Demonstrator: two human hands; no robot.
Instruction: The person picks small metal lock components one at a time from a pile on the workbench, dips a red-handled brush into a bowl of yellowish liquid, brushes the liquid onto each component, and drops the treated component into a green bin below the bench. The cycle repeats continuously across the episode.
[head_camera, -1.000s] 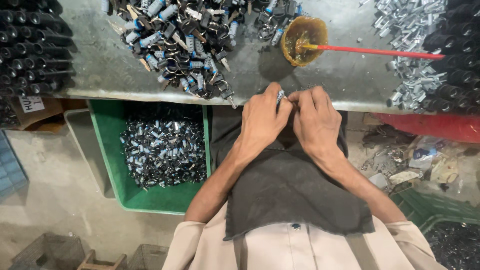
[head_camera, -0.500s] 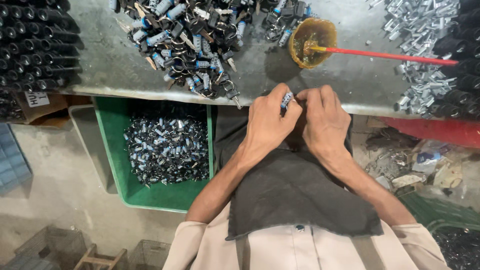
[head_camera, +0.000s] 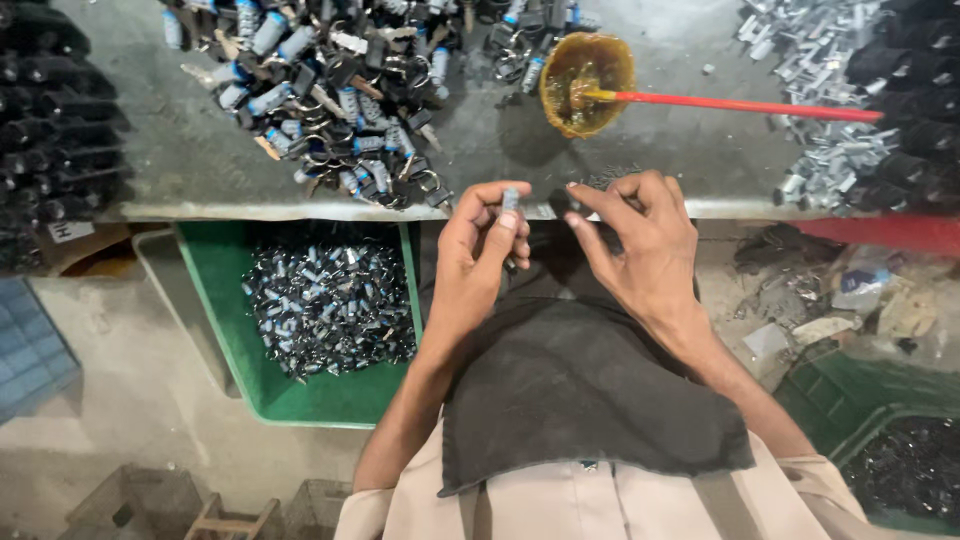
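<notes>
Counts at the bench, head view
2 hands: left hand (head_camera: 478, 250) w/ 1 small silver cylinder (head_camera: 510, 200), right hand (head_camera: 640, 235) w/ 1 small dark part (head_camera: 566, 200). 1 amber bowl (head_camera: 587, 70), 1 red stick (head_camera: 740, 104), 1 green bin (head_camera: 300, 395), 1 dark lap cloth (head_camera: 580, 390). Loose parts in piles: too many to count.
</notes>
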